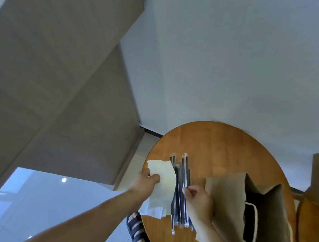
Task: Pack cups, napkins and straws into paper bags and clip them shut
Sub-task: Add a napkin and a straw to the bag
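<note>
The coming move turns on how the straws [183,176] stand to the mouth of the paper bag [231,198]. The bundle's long axis runs nearly straight up and down the frame, its upper ends over the middle of the round tabletop [221,146] and its lower ends past the tabletop's near edge. The bag's dark opening, with a white cord handle at its lip, lies just to the right of it in the lower right of the frame. The right hand [199,203] is the nearer one to the bag. Its fingers [189,191] are curled and pinch the wrapped black straws at about mid-length, with the back of the hand close against the bag's brown side. The left hand [144,182], left of centre in the lower frame, has thumb and fingers closed on a white sheaf of napkins [164,179], which hangs partly off the tabletop's left edge and sits just beside the straws. By my reading, the straws need to go rightward and tip end-first into the opening, and the napkins have farther to travel. Whether cups are already inside the bag cannot be told from here.
</note>
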A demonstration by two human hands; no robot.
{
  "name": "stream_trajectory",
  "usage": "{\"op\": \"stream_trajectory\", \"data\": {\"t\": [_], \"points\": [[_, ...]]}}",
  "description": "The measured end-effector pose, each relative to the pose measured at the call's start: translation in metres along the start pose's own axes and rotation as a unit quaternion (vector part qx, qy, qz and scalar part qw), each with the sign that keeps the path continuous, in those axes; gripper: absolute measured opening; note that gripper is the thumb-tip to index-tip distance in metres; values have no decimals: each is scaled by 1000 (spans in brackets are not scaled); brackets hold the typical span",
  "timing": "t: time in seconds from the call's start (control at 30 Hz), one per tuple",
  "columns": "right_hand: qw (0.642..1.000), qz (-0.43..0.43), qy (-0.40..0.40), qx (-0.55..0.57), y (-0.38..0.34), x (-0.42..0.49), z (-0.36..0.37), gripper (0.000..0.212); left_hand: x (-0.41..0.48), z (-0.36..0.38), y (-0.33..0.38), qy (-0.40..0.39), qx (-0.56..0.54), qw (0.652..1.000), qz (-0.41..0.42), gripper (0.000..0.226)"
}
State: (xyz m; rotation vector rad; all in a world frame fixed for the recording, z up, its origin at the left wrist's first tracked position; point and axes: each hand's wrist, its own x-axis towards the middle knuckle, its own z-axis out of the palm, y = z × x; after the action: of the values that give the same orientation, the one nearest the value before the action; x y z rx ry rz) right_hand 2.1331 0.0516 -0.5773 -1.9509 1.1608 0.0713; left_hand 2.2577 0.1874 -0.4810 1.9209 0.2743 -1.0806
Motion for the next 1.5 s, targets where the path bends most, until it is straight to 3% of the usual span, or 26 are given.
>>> {"op": "stream_trajectory", "data": {"t": [0.13, 0.33, 0.57, 0.67, 0.77, 0.93, 1.3, 1.43, 1.5], "points": [[1000, -7, -9, 23, -19, -8, -14, 11, -12, 0, 25, 3, 9, 999, 36, 30], [998, 22, -61, 4, -18, -3, -9, 9, -20, 1, 20, 3, 3, 1000, 24, 31], [999, 19, -48, 12, -15, -6, -16, 16, -21, -1, 13, 10, 5, 1000, 16, 33], [999, -7, -23, 44, -37, -19, -33, 3, -24, -1, 26, 8, -3, 999, 41, 37], [989, -83, -18, 120, -67, -35, -54, 22, -33, -2, 46, -1, -11, 997, 78, 35], [970, -169, -58, 165, -111, -52, -92, 16, -57, -3, 81, -21, -53, 990, 132, 30], [970, -217, -26, 106, -135, -63, -144, 17, -104, 4, 117, -48, -65, 962, 259, 18], [965, -228, 43, 124, -142, -66, -175, 40, -124, 7, 128, -63, -70, 955, 282, 16], [958, -230, 26, 167, -149, -66, -195, 45, -136, 9, 134, -95, -68, 948, 297, 15]]}}
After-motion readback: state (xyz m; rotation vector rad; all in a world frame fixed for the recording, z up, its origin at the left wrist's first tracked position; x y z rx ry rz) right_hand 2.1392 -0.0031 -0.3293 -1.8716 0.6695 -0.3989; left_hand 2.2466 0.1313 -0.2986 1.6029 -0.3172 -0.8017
